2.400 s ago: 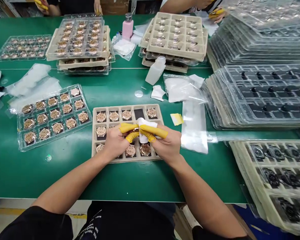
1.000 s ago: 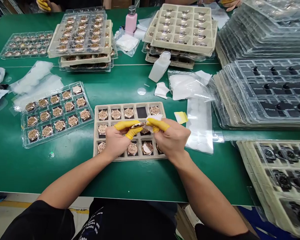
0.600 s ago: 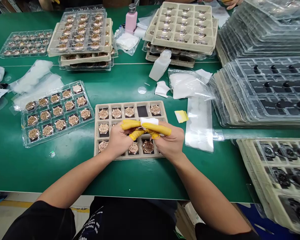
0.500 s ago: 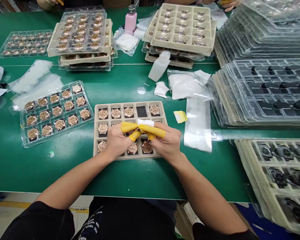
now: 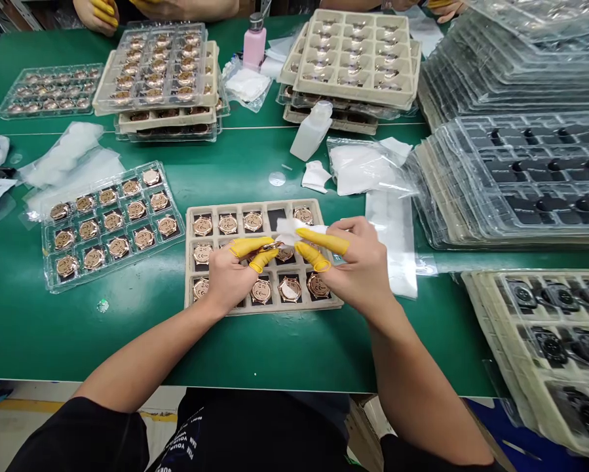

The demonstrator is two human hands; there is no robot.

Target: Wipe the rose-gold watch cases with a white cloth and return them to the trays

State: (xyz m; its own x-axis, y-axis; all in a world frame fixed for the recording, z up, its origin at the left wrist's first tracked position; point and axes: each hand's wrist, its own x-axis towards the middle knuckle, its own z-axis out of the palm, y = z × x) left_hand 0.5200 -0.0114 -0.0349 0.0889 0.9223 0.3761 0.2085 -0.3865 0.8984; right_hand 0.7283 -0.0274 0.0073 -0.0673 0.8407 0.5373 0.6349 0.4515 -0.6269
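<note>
My left hand (image 5: 232, 275), with yellow finger cots, pinches a rose-gold watch case (image 5: 269, 246) above a beige compartment tray (image 5: 192, 259) of similar watch cases. My right hand (image 5: 358, 265), also in yellow finger cots, holds a small white wipe cloth (image 5: 289, 228) just right of the watch case. Both hands hover over the tray's middle row. One compartment in the tray's top row is dark and holds nothing.
A clear blister tray (image 5: 108, 223) of watch cases lies at left. Stacked trays (image 5: 159, 78), (image 5: 356, 62), a pink bottle (image 5: 253, 44), a white bottle (image 5: 312, 130) and plastic bags (image 5: 367, 167) sit farther back. Tall tray stacks (image 5: 515, 177) fill the right. Other people's hands (image 5: 95, 12) work across the table.
My right hand has pulled the white cloth away to the right, off the watch case, which stays pinched in my left hand. The bottom-right watch case in the tray is uncovered.
</note>
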